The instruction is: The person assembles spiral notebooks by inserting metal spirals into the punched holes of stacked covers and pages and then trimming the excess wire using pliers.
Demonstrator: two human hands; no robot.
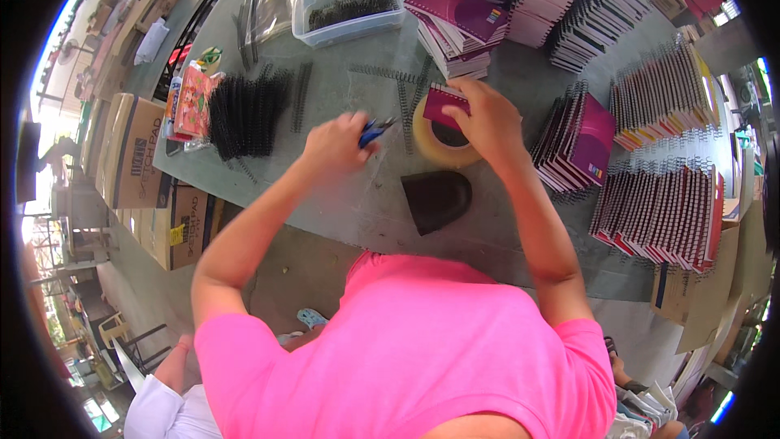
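My right hand (481, 119) grips a small magenta spiral notebook (444, 104), holding it over a roll of tan packing tape (443, 145) on the grey-green table (341, 195). My left hand (335, 145) is closed around a blue-handled tool (375, 131) whose tips point toward the notebook. A dark curved leather-like piece (436, 198) lies just in front of the tape roll. Loose black spiral coils (406, 102) lie between the hands and the far stacks.
A pile of black spiral coils (246, 114) lies left. A clear plastic tub (351, 6) holds more coils. Stacks of magenta notebooks (457, 20) stand behind, rows of bound notebooks (660, 207) at right. Cardboard boxes (134, 150) sit left of the table. Another person's white sleeve (162, 410) shows at bottom left.
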